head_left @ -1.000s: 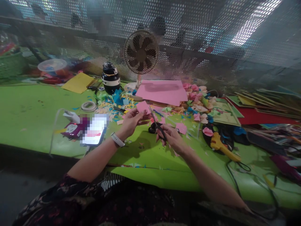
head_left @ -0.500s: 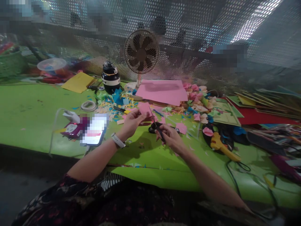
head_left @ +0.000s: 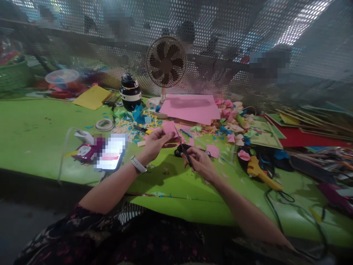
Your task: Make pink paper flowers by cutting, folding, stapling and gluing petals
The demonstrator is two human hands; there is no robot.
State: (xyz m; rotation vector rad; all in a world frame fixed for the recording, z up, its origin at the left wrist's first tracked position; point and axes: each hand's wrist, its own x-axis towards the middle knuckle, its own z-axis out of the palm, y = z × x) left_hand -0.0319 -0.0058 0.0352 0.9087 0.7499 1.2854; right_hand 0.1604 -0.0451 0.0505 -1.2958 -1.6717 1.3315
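Note:
Between thumb and fingers, my left hand (head_left: 156,144) pinches a small piece of pink paper (head_left: 168,127) above the green table. My right hand (head_left: 200,163) grips black-handled scissors (head_left: 183,144), whose blades point up and away, close against the right side of the paper. Whether the blades are parted is too small to tell. Under the scissors lies a dark object (head_left: 203,150) that my right hand partly hides. Pink offcuts (head_left: 213,151) lie beside it, and a yellow-and-black cutter (head_left: 142,129) rests just behind my left hand.
A stack of pink sheets (head_left: 190,107) lies before a fan (head_left: 166,62). Folded paper flowers (head_left: 234,117) are heaped at right, near a yellow glue gun (head_left: 261,172) with a trailing cord. A lit phone (head_left: 112,151), a tape roll (head_left: 104,124) and a black jar (head_left: 130,92) stand left.
Both hands stay almost in place. The scissors have shifted very slightly against the pink paper, and the paper is tilted a little differently.

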